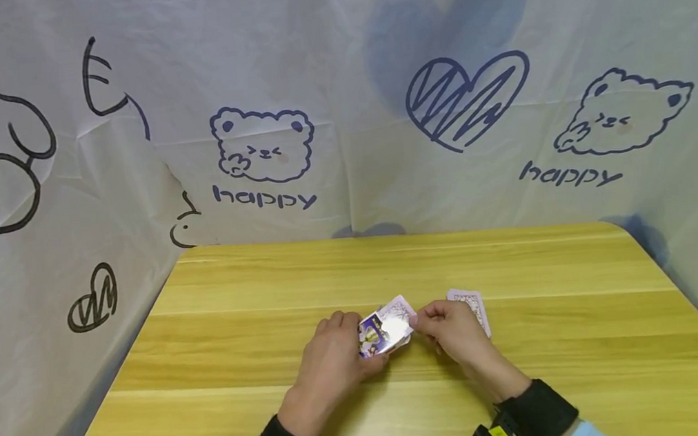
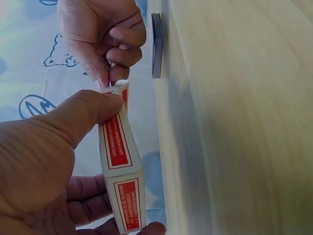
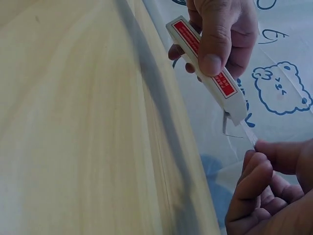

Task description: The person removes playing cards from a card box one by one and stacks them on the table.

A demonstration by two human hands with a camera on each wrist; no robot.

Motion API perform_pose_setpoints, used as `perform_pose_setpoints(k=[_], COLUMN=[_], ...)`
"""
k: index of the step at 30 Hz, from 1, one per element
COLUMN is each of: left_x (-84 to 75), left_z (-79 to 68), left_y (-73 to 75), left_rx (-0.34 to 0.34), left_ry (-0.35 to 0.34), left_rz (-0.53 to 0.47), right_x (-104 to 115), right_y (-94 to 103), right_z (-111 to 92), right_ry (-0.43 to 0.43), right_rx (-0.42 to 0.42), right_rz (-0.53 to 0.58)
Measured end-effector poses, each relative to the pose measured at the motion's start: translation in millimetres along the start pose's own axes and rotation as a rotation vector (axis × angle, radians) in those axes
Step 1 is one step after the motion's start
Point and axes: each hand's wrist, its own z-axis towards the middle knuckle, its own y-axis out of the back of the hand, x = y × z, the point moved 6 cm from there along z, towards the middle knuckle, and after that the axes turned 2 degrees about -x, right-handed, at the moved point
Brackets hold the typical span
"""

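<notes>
My left hand grips a playing card box above the table. Its printed front faces up in the head view, and white and red edges show in the left wrist view. A pale patterned playing card sticks out of the box's right end. Between thumb and fingers, my right hand pinches the outer corner of that card. An end flap hangs bent at the box's mouth in the right wrist view. Partly behind the right hand, a stack of playing cards lies on the table, back side up.
The yellow wood-grain table extends around both hands. White cloth with drawn bears and hearts hangs behind it and along the sides. Each wrist wears a black band with a small camera.
</notes>
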Motion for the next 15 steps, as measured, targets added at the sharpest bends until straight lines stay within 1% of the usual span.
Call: perform_pose_setpoints(k=[3, 6, 9, 11, 15], left_x=[-0.3, -0.5, -0.2, 0.2, 0.9], left_z=[0.0, 0.0, 0.7, 1.1, 1.4], left_y=[1.0, 2.0, 2.7, 2.9, 2.1], left_rx=[-0.017, -0.025, -0.029, -0.03, -0.023], left_ry=[-0.011, -0.018, -0.015, -0.011, -0.006], left_rz=[0.018, 0.03, 0.033, 0.027, 0.019], right_x=[0, 1, 5, 7, 8], right_y=[2.4, 7.9, 17.3, 24.8, 39.5], right_z=[2, 4, 5, 6, 9], right_ry=[-0.008, 0.0, 0.012, 0.005, -0.026], right_rx=[-0.039, -0.07, -0.111, -0.13, -0.137], right_rz=[0.059, 0.087, 0.102, 0.11, 0.155])
